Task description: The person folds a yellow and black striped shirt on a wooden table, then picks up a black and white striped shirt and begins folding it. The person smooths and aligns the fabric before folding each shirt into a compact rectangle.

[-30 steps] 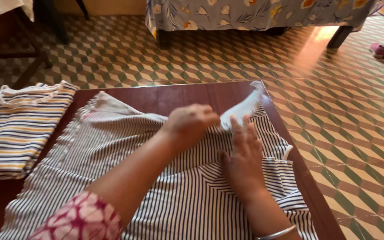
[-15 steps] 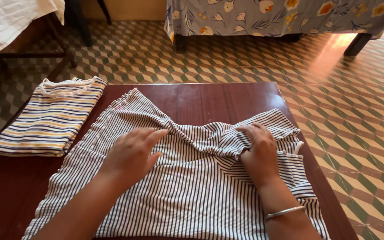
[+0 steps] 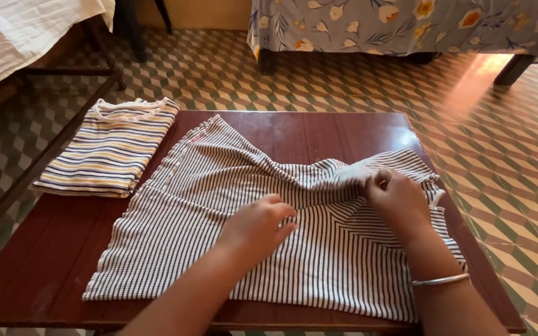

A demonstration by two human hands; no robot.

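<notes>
A black-and-white striped garment (image 3: pixel 207 218) lies spread over a dark red wooden table (image 3: pixel 319 134), bunched along its upper right part. My left hand (image 3: pixel 258 225) rests flat on the middle of the garment, fingers pointing right. At the garment's upper right, my right hand (image 3: pixel 398 200) pinches a fold of the cloth; a thin bangle sits on that wrist. A folded top with yellow, blue and white stripes (image 3: pixel 114 146) lies on the table's far left corner, apart from both hands.
The floor (image 3: pixel 505 155) has green and cream patterned tiles. A bed with a floral blue cover (image 3: pixel 406 25) stands beyond the table. At the upper left stands furniture draped with a white cloth (image 3: pixel 20 31), its dark wooden frame close to the table's left side.
My left hand has slid right along the garment toward the middle. My right hand has shifted right and now pinches the folded sleeve part. The view has moved leftward.
</notes>
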